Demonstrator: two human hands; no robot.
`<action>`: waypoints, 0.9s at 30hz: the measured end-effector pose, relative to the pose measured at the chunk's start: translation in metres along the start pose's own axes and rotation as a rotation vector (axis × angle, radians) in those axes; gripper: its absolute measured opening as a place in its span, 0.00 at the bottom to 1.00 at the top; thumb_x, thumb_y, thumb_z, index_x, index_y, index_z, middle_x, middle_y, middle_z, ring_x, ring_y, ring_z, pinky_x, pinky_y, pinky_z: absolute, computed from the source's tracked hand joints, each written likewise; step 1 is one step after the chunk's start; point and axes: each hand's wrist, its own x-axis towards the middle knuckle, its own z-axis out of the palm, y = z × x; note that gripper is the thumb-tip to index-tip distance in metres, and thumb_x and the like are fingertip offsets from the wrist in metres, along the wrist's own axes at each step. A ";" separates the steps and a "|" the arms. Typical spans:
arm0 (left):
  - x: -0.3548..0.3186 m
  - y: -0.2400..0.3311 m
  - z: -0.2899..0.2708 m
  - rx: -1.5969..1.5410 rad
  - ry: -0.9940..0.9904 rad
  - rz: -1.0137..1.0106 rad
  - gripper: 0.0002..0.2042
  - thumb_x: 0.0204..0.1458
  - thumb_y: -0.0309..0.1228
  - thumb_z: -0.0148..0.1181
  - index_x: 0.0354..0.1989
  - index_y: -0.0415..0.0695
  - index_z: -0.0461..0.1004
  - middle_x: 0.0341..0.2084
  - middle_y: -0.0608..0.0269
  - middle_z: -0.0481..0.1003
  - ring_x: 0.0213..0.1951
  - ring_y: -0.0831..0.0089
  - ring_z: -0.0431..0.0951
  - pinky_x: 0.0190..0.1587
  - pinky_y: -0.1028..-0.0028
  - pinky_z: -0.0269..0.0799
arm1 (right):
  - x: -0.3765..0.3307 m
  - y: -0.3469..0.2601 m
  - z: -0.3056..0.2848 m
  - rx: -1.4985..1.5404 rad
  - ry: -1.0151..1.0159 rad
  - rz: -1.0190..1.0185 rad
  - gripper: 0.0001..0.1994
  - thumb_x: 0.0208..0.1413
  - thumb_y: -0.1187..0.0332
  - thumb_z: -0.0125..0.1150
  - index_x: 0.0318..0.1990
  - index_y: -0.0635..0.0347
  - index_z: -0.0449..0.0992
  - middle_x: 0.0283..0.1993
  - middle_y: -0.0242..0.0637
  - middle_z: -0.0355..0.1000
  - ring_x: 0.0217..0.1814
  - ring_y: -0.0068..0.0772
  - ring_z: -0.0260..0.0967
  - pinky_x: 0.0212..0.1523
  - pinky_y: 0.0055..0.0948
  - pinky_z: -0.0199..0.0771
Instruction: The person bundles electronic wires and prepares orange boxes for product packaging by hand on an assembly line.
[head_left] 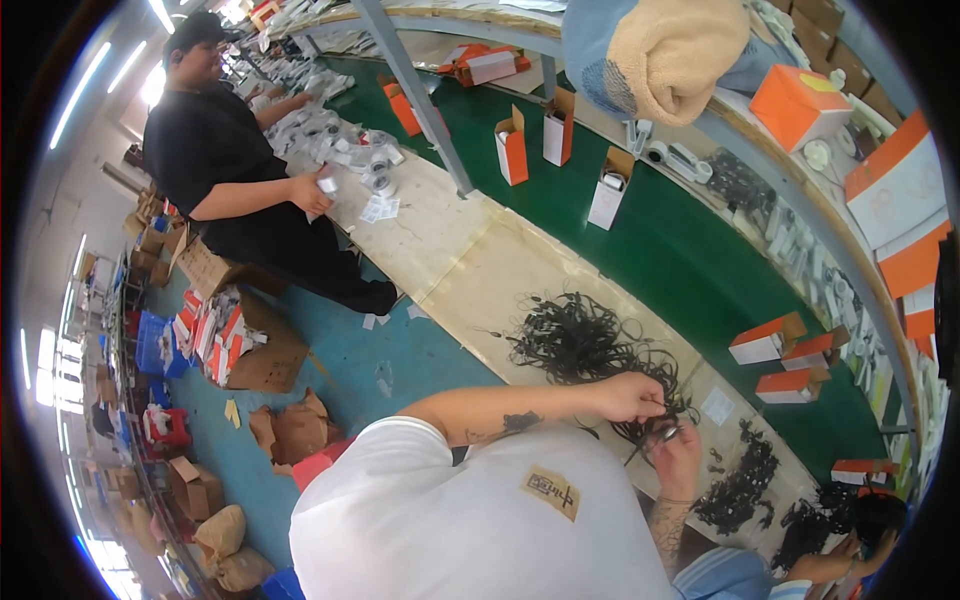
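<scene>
A tangled heap of thin black cables lies on the pale bench top in front of me. My left hand is at the near right edge of this heap, its fingers pinched on a black cable. Close beside it, my right hand is closed with the fingertips together on a black cable. A small shiny grey spot shows at the right fingertips, too small to name. Dark strands hang between and below the two hands.
A green conveyor belt runs beyond the bench, carrying open orange-and-white boxes. More black parts lie to the right. A co-worker in black stands at far left; another person's arm reaches in at lower right. A shelf post rises ahead.
</scene>
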 end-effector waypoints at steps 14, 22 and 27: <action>0.001 -0.003 0.006 -0.077 0.036 -0.096 0.05 0.55 0.28 0.55 0.31 0.39 0.73 0.22 0.62 0.74 0.23 0.72 0.74 0.27 0.72 0.70 | -0.005 0.020 -0.021 -0.083 -0.004 0.095 0.09 0.54 0.75 0.58 0.42 0.67 0.72 0.32 0.33 0.71 0.28 0.21 0.64 0.29 0.21 0.63; 0.004 -0.025 0.033 -0.691 0.029 -0.549 0.07 0.58 0.31 0.51 0.37 0.40 0.70 0.24 0.66 0.70 0.21 0.78 0.69 0.25 0.75 0.71 | 0.007 0.047 -0.017 -0.811 0.477 -0.291 0.08 0.56 0.71 0.58 0.40 0.67 0.74 0.32 0.34 0.71 0.31 0.23 0.67 0.33 0.23 0.68; 0.014 -0.034 0.037 -0.520 0.024 -0.607 0.09 0.57 0.33 0.55 0.35 0.38 0.71 0.23 0.64 0.73 0.19 0.77 0.70 0.21 0.75 0.70 | 0.004 0.025 -0.012 -1.438 0.329 -0.610 0.08 0.50 0.72 0.60 0.37 0.65 0.76 0.32 0.42 0.73 0.30 0.45 0.72 0.32 0.31 0.72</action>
